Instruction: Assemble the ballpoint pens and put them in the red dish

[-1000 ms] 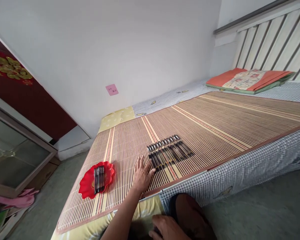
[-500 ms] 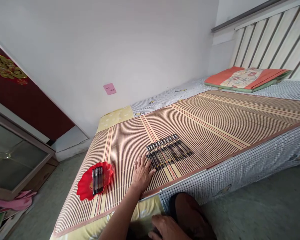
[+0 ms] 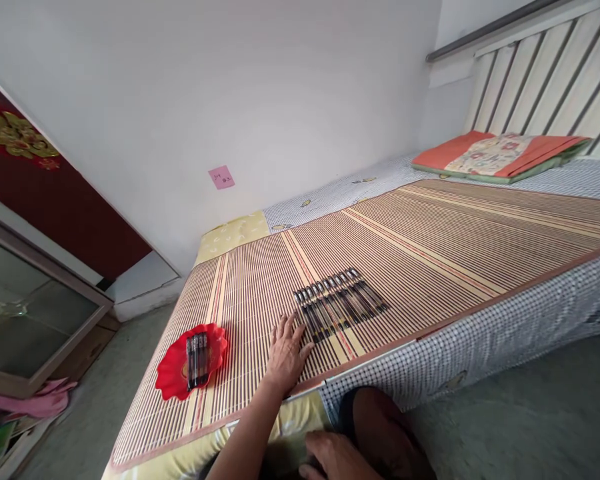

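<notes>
My left hand (image 3: pixel 285 352) lies palm down on the striped bamboo mat (image 3: pixel 260 280), fingers spread and holding nothing. Its fingertips and thumb are beside the left end of a row of several black pens (image 3: pixel 340 301). These pens lie side by side on the mat, caps toward the wall. To the left of that hand, a red scalloped plate (image 3: pixel 170 373) carries several more pens (image 3: pixel 197 360) laid close together. Low in the view, my right hand (image 3: pixel 337 457) rests near my knee, its fingers loosely bent and apart, with no object visible in it.
The mat covers a bed with a checked sheet (image 3: pixel 390 373) hanging over its front edge. A folded orange and floral cloth (image 3: pixel 503 157) lies by the white slatted headboard (image 3: pixel 550 87). A pink note (image 3: pixel 221 177) is stuck on the wall. A glass-fronted cabinet (image 3: pixel 35 320) stands left.
The view has shifted very slightly. My left hand stays flat beside the row, its fingertips perhaps a little lower. The pens and plate keep their places.
</notes>
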`<state>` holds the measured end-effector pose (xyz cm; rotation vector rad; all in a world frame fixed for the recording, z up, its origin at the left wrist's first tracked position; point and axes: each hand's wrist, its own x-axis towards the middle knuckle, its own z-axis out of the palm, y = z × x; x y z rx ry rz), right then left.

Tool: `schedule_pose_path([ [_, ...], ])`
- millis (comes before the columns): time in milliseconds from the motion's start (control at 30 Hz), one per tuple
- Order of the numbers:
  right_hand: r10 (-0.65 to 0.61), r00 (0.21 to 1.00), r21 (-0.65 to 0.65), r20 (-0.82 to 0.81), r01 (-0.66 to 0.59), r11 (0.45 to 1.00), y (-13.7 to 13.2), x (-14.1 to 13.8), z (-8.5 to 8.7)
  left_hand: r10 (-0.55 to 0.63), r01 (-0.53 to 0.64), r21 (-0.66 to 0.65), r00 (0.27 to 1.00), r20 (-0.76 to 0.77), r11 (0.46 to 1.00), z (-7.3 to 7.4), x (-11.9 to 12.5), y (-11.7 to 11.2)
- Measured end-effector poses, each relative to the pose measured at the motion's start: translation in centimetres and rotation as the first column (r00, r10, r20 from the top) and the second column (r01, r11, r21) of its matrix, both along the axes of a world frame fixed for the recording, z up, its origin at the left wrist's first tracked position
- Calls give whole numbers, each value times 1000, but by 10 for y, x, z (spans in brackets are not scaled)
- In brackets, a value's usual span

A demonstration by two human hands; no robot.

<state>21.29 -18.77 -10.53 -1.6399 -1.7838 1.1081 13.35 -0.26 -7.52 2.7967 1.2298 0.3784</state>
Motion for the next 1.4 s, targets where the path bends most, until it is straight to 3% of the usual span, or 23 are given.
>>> schedule_pose_path([
  [233, -32, 999, 10, 16, 32, 999, -4, -2, -7, 70, -75, 14, 970, 231, 997, -15, -25, -2],
  [533, -29, 999, 41, 35, 27, 999, 0, -6, -17, 193, -201, -7, 929, 316, 980, -12, -69, -11],
  [733, 0, 999, 50, 52, -3, 999, 0, -5, -17, 368, -372, -38, 893, 258, 928, -3, -77, -1],
  [867, -12, 999, 63, 48, 9, 998, -2, -4, -17, 557, -553, -79, 812, 172, 830, 3, -78, 12],
  [967, -15, 999, 61, 47, 12, 998, -2, -3, -17, 638, -624, -150, 767, 72, 767, 8, -85, 21],
  [1200, -3, 999, 46, 39, 1, 999, -2, -3, -15, 661, -653, -249, 748, -61, 716, 23, -98, 36],
  [1400, 2, 999, 81, 43, -6, 997, -3, -3, -19, 704, -676, -257, 710, 24, 691, 22, -92, 33],
])
